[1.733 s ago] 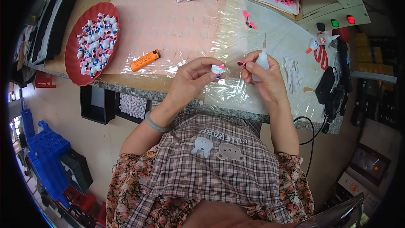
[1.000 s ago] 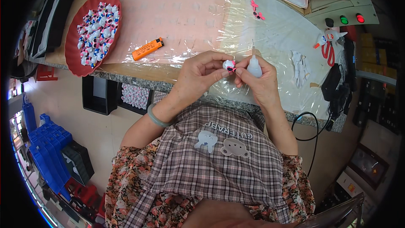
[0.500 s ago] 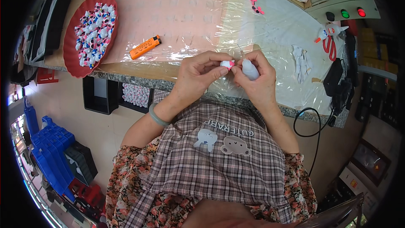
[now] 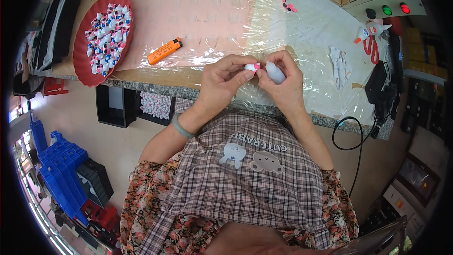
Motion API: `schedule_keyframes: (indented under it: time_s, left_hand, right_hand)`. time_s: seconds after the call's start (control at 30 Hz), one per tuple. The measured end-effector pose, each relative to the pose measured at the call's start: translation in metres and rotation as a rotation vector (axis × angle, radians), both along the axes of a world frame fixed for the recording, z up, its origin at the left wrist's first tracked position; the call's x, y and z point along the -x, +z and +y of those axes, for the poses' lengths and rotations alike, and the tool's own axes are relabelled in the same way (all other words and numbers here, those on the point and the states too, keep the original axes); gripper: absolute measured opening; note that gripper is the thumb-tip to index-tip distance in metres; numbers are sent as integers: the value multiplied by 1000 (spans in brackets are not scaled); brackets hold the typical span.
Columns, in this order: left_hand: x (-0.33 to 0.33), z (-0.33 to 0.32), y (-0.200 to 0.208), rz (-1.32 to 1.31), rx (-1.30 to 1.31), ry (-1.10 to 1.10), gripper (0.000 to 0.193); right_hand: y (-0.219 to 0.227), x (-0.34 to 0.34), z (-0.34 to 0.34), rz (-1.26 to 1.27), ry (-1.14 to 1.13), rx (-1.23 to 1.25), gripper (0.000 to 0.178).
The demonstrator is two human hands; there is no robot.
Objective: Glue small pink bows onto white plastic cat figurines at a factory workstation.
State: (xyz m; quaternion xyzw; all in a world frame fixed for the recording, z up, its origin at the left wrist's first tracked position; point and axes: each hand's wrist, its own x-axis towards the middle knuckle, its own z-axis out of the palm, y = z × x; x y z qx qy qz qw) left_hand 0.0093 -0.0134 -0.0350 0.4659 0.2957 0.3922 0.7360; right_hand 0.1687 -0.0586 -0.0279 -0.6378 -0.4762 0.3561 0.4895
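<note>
Between the thumb and fingers of my left hand (image 4: 218,76) is a small white-and-pink figurine (image 4: 251,67). My right hand (image 4: 290,84), close beside it, grips a small whitish squeeze bottle (image 4: 275,73). The fingertips of both hands nearly meet at the figurine. Fingers partly hide both held things, and I cannot tell whether the bottle's tip touches the figurine. To the left, an orange lighter-shaped item (image 4: 164,51) lies on the plastic-covered table. Farther left, a red scalloped dish (image 4: 80,61) holds several small white, pink and blue figurines.
Small pink pieces (image 4: 288,4) lie on the table's far side. A glue bottle (image 4: 373,30), red-handled scissors (image 4: 372,51) and a crumpled white cloth (image 4: 339,66) are at the right. A black cable (image 4: 336,130) hangs off the edge. Black bins (image 4: 115,106) stand below the table.
My right hand has shifted slightly left and up with the squeeze bottle, bringing it closer to the figurine. The bottle has turned a little. My left hand keeps its hold on the figurine.
</note>
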Motion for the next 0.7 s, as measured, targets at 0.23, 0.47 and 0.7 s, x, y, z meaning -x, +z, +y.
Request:
schedule_keyframes:
  time_s: [0.23, 0.47, 0.7]
  left_hand:
    - [4, 4, -3, -85, 61, -11, 25]
    - [3, 2, -6, -119, -27, 11, 24]
    - [0, 2, -8, -52, -148, 43, 24]
  right_hand:
    - [2, 5, 0, 9, 4, -114, 22]
    - [7, 3, -1, -158, 53, -200, 20]
    - [7, 1, 0, -243, 63, -225, 17]
